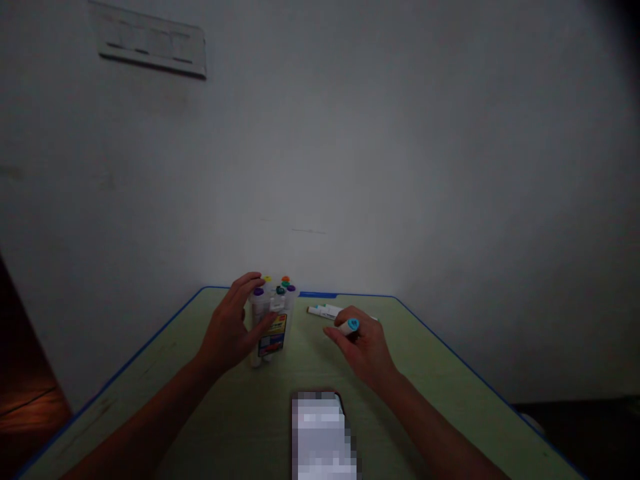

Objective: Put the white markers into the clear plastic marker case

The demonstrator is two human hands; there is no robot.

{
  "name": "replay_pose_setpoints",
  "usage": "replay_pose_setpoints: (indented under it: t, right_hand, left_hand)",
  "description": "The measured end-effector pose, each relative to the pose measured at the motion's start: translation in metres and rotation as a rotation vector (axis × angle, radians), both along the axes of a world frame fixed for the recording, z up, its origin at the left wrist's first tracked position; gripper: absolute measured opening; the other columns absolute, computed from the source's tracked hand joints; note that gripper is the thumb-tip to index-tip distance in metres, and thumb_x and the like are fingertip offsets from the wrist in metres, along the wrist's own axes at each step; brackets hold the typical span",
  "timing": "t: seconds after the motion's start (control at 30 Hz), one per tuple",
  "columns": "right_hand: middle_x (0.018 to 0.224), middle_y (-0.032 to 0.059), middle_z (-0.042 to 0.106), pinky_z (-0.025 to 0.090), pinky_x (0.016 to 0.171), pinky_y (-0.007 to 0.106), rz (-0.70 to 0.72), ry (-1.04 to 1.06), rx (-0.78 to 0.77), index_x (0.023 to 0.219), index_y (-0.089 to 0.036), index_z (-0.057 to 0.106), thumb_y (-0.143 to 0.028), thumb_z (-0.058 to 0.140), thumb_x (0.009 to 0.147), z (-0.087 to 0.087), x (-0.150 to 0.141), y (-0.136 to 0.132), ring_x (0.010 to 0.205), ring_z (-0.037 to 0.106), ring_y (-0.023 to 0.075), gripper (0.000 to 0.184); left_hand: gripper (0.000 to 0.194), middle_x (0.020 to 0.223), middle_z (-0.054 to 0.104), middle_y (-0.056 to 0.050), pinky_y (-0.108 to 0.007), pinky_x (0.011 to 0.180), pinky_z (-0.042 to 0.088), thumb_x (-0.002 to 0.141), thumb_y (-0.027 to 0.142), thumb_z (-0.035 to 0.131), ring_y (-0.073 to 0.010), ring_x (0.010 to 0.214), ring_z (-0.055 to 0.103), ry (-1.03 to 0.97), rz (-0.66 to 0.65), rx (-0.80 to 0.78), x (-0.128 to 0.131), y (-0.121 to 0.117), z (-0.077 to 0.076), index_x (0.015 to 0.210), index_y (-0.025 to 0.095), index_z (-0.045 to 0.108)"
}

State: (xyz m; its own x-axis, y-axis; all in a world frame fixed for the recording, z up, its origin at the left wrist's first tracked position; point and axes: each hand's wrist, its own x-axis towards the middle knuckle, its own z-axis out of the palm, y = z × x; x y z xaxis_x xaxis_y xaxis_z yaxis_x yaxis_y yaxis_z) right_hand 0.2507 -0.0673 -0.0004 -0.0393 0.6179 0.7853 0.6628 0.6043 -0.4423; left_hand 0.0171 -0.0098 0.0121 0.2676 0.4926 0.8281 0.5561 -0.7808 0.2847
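Note:
My left hand is closed round a clear marker case, thumb across its printed label and fingers along its far upper side. Several white markers stand upright in the case, their ends purple, yellow, orange and green; part of the case is hidden by my hand. To the right, my right hand grips a white marker with a light blue end, tilted and apart from the case. Just behind that hand, a few white markers lie on the table, partly covered by my fingers.
The pale green table has a blue edge and stands against a grey-white wall. A phone with a blurred screen lies near the front. A switch panel is on the wall at upper left.

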Motion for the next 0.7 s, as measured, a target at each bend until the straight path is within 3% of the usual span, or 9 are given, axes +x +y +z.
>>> replay_pose_setpoints:
  t: [0.7]
  right_hand:
    - [0.063, -0.0017, 0.052, 0.036, 0.054, 0.024, -0.008, 0.022, -0.026, 0.065, -0.018, 0.053, -0.029, 0.065, 0.076, 0.0009, 0.0024, 0.0016, 0.056, 0.047, 0.0115, 0.019]
  left_hand:
    - [0.042, 0.13, 0.046, -0.014, -0.038, 0.081, 0.052, 0.082, 0.032, 0.057, -0.0262, 0.112, 0.051, 0.009, 0.016, 0.008, 0.0001, -0.0011, 0.0007, 0.119, 0.017, 0.043]
